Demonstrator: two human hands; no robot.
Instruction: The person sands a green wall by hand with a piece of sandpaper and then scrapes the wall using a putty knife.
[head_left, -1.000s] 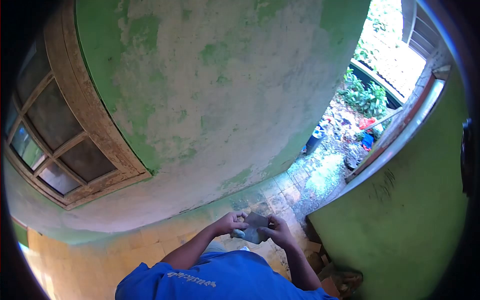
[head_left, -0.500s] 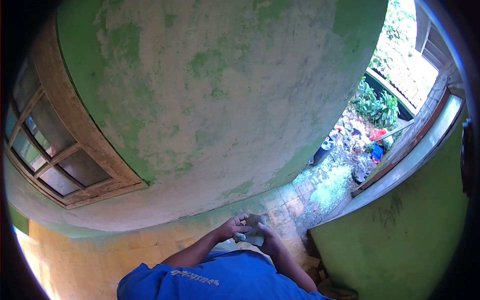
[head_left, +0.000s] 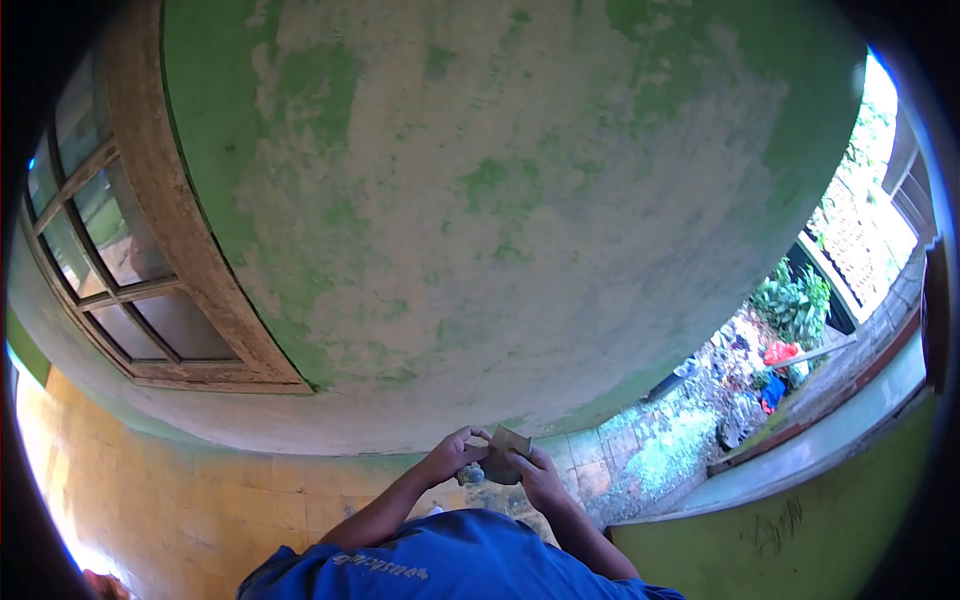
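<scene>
While the blue shirt (head_left: pixel 450 555) filled the bottom of the view, both hands met right out in front of it! Between them sat the sheet (head_left: pixel 507 441), paler at its far end, darker nearer the body, its long axis running away from the chest with a slight lean. The right hand (head_left: pixel 541 483) had more of it: thumb pressed on the face, grip closed on the right side, the other fingers mostly hidden. And the left hand (head_left: pixel 450 458)? Forefinger and thumb stood a little apart, right by the sheet's left edge, with a rounded grey knob (head_left: pixel 470 474) just below; whether that hand clamped either one, you could not tell. Beyond lay the tiled floor (head_left: pixel 230 495), and up rose the wall (head_left: pixel 420 290), green around a great pale patch, the window (head_left: pixel 170 320) to its left. Farthest off, past the wall's right end, rubbish (head_left: pixel 740 360) lay strewn before the plants (head_left: pixel 795 305)!
</scene>
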